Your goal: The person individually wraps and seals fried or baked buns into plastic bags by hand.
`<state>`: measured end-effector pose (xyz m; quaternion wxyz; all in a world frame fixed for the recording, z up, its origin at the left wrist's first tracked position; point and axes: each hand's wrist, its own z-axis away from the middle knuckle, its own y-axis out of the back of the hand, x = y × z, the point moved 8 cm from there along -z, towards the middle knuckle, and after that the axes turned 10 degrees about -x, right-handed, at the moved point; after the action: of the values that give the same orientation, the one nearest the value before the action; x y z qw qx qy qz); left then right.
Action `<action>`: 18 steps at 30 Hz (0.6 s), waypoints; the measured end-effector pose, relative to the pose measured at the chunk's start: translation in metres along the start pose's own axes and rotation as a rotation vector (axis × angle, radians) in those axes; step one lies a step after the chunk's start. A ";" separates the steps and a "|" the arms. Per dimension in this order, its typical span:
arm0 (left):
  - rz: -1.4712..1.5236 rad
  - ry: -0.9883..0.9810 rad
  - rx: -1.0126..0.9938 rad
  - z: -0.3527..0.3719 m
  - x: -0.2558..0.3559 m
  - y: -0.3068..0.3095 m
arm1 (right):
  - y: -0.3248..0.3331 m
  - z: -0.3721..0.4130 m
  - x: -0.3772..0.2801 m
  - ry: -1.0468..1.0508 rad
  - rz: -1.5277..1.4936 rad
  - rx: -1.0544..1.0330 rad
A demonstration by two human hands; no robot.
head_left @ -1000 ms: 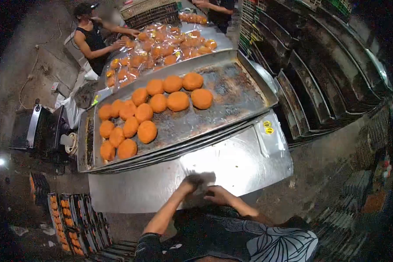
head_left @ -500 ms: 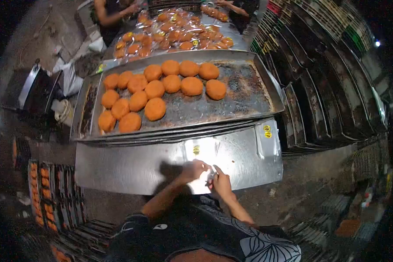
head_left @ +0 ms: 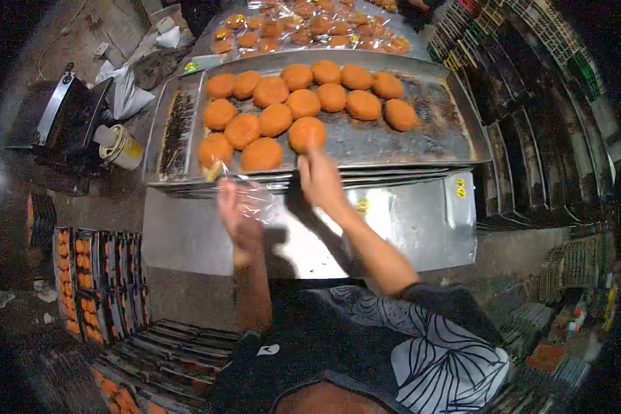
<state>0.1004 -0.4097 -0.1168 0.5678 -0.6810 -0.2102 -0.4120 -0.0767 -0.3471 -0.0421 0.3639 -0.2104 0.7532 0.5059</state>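
My left hand holds a clear plastic bag with a yellow label at the tray's front edge. The bag looks empty. My right hand reaches over that edge, its fingers on the near side of a round orange bun. Several more such buns lie in rows on the left and middle of the dark metal tray. Beneath the tray's front stretches a shiny metal tabletop, where a plastic bag with a yellow label lies flat.
Behind the tray are many bagged buns. Stacked dark trays stand at the right. Racks holding buns are at the lower left. A white bucket and a pale sack sit on the floor at the left.
Both hands have moved from the tabletop up to the tray and apart, the left now with the bag, the right at a bun. The view has shifted, so the tray appears farther right and higher.
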 end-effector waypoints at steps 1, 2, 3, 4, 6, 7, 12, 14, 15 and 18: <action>0.154 -0.104 0.163 0.004 0.037 -0.002 | 0.009 -0.024 -0.010 0.124 0.541 0.324; 0.142 -0.095 0.171 0.000 0.046 0.004 | -0.015 -0.053 0.034 -0.148 0.615 0.124; 0.259 -0.123 0.195 -0.004 0.055 0.014 | -0.031 -0.076 0.042 -0.115 0.639 -0.223; 0.371 -0.150 0.215 -0.006 0.063 0.024 | -0.030 -0.088 0.064 -0.195 0.662 -0.017; 0.361 -0.170 0.202 -0.014 0.080 0.036 | -0.011 -0.072 0.046 -0.150 0.414 -0.022; 0.421 -0.218 0.254 -0.015 0.087 0.046 | -0.003 -0.052 0.006 0.077 0.384 0.115; -0.019 -0.273 0.050 -0.004 0.073 -0.024 | -0.007 0.031 -0.121 0.693 0.381 0.233; -0.120 -0.124 -0.003 0.008 0.053 -0.051 | -0.018 0.031 -0.080 0.505 -0.088 0.109; 0.070 -0.038 -0.100 0.015 0.043 -0.071 | -0.023 0.031 -0.057 0.349 -0.598 -0.011; 0.363 0.140 -0.298 0.027 0.011 -0.114 | 0.018 0.062 -0.084 0.363 0.287 0.365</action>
<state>0.0296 -0.3561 -0.0404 0.5391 -0.7535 0.0184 -0.3759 -0.0142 -0.2875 0.0191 0.1800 -0.1200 0.9065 0.3625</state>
